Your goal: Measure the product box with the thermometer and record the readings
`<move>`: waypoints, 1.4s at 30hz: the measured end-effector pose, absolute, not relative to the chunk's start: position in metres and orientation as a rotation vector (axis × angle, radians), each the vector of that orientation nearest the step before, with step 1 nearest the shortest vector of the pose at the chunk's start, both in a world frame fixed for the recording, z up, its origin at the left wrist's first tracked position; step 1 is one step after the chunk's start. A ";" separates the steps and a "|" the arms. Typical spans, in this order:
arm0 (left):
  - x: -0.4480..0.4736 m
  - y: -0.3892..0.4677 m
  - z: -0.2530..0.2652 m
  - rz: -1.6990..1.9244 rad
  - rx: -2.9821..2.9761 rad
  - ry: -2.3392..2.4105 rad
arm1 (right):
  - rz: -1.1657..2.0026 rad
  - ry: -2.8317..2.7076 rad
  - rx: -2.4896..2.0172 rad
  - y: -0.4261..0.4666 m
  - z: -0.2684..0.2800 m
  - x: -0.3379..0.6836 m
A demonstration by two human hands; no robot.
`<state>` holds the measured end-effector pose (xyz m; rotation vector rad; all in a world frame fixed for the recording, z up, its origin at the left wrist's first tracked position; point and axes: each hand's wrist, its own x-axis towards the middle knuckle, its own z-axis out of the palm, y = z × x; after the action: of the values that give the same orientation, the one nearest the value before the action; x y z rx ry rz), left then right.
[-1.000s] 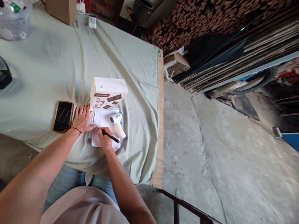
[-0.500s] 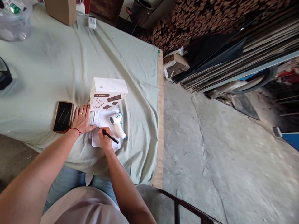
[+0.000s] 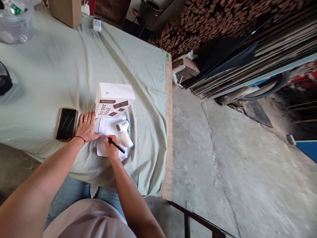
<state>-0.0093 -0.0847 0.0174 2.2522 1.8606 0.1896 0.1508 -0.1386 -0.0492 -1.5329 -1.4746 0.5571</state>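
Observation:
My right hand (image 3: 112, 147) is closed around a black pen (image 3: 117, 145), its tip down at the left part of a white notebook (image 3: 109, 125). Spread flat, my left hand (image 3: 87, 127) lies at the notebook's left edge, with the thumb reaching onto the pages. A white and blue infrared thermometer (image 3: 125, 133) rests on the right side of the notebook. Just behind stands a white box (image 3: 115, 99) printed "Super Meal", at the notebook's far edge. Left of my left hand is a smartphone (image 3: 66, 124) in a brown case, its screen dark.
A pale green cloth (image 3: 49, 76) covers the table, whose bare wooden edge (image 3: 169, 132) shows at the right. Towards the back are a clear plastic tub (image 3: 18, 29), a cardboard box (image 3: 65, 13) and a small white box (image 3: 97, 24). A black strapped object (image 3: 5, 82) lies far left.
Both hands, the pen and the things on the table keep their places. Only the view has shifted very slightly.

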 end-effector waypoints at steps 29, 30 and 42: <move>-0.010 -0.084 0.015 0.195 2.254 1.866 | 0.617 -1.341 -1.564 -0.141 -0.050 0.153; -0.010 -0.084 0.015 0.202 2.256 1.865 | 0.624 -1.353 -1.562 -0.141 -0.050 0.153; -0.009 -0.084 0.016 0.177 2.232 1.860 | 0.617 -1.350 -1.579 -0.140 -0.048 0.150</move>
<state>-0.0091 -0.0836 0.0162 2.2323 1.8598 0.1766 0.1499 -0.1395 -0.0484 -1.5791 -1.3497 0.6166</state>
